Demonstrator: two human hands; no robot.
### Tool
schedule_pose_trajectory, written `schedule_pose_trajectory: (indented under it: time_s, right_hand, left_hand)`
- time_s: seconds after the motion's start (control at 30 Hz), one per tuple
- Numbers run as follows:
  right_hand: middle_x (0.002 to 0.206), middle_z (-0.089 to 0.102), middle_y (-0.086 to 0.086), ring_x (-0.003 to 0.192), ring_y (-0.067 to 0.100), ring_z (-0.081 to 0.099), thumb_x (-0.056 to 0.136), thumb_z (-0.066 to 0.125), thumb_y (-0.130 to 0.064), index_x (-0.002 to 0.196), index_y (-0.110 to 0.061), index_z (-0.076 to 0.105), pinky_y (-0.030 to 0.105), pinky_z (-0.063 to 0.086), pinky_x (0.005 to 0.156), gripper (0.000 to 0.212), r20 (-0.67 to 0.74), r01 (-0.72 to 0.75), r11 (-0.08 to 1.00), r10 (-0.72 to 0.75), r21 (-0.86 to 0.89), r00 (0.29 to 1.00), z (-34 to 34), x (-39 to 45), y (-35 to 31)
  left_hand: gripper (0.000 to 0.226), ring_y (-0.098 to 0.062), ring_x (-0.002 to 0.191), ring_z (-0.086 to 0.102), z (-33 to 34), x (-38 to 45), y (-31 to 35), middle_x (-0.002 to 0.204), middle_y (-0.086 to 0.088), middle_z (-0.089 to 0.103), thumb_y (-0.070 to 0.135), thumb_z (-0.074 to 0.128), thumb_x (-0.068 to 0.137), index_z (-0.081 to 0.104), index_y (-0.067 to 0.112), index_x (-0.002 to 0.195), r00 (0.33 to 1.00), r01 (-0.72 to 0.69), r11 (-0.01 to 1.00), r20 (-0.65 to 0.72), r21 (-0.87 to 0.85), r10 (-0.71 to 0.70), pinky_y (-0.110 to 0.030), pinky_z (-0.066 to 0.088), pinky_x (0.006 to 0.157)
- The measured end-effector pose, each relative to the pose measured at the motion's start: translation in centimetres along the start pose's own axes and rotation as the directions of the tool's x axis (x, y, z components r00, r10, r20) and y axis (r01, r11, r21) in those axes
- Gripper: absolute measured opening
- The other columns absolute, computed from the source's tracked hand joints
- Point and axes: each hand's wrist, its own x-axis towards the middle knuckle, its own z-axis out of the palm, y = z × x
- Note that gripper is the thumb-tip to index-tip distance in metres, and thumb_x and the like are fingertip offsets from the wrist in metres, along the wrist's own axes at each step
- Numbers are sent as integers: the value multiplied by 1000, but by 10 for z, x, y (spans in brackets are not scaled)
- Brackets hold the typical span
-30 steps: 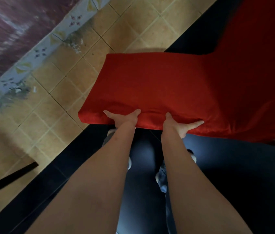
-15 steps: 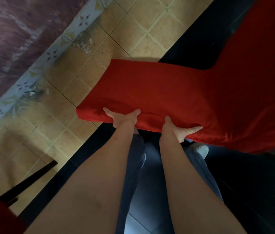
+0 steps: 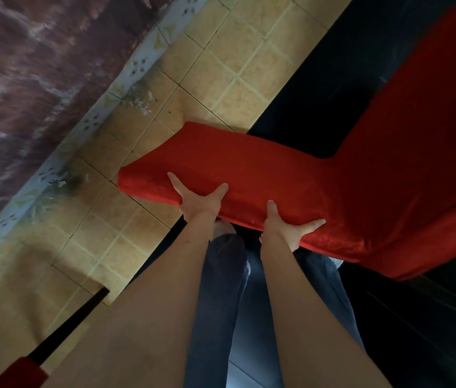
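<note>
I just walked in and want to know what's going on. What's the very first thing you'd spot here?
The big bright red seat in the middle jumps out first, with its red back rising on the right. The left hand and the right hand both grip its near edge, thumbs on top. Beyond it lies a yellowish tiled floor.

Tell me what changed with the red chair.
The red chair seat has tilted, its left corner now higher. The person's legs have stepped forward under it; a black leg has entered the view at lower left. The left hand and right hand still grip its front edge.
</note>
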Motion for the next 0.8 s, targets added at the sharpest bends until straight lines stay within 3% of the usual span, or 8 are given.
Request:
schedule_pose_trajectory:
  time_s: [0.07, 0.2, 0.27, 0.6, 0.7, 0.8]
  right_hand:
    - [77, 44, -3, 70, 21, 62, 71, 80, -49, 146, -51, -16, 45, 58, 80, 122, 25, 13, 1000, -13, -13, 1000, -3, -2, -8]
    - [117, 58, 16, 99, 33, 63, 73, 80, -45, 147, -49, -15, 49, 54, 90, 120, 35, 24, 1000, -24, -11, 999, -4, -5, -30]
    - [124, 56, 19, 104, 35, 62, 73, 80, -44, 148, -48, -14, 49, 53, 91, 120, 24, 41, 999, -40, -2, 999, -2, -6, -43]
    - [122, 58, 20, 101, 37, 64, 75, 78, -47, 150, -44, -12, 48, 54, 89, 117, -17, 71, 997, -72, -29, 997, 10, -1, -111]
    - [121, 59, 19, 98, 36, 65, 75, 77, -48, 151, -44, -10, 46, 54, 88, 116, -26, 62, 997, -64, -48, 998, 13, 0, -126]
    - [122, 58, 20, 104, 37, 62, 75, 77, -47, 152, -41, -10, 47, 53, 91, 116, -5, 72, 995, -73, -67, 997, 15, 1, -135]
  left_hand:
    - [128, -32, 114, 57, -1, 0, 5, 139, -15, 47, 40, 84, 70, -17, 46, 148, 998, -51, 998, 33, -37, 53, -46, 51, 96]
    - [126, -27, 118, 55, 3, -4, 23, 143, -13, 42, 37, 85, 70, -13, 46, 149, 995, -80, 991, 44, -104, 85, -39, 45, 103]
    - [125, -26, 118, 54, 7, -5, 36, 142, -13, 43, 37, 85, 70, -11, 46, 149, 994, -91, 988, 49, -122, 97, -35, 42, 98]
    - [120, -17, 86, 49, 27, -5, 100, 137, -17, 46, 39, 84, 68, -6, 51, 148, 992, -107, 986, 46, -129, 114, -28, 39, 82]
    - [120, -19, 88, 52, 32, -4, 113, 135, -18, 48, 39, 84, 68, -4, 51, 148, 994, -103, 987, 29, -127, 107, -29, 41, 84]
    - [121, -27, 106, 59, 34, -3, 123, 137, -20, 46, 40, 85, 67, -4, 50, 148, 996, -92, 991, 8, -100, 94, -33, 45, 92]
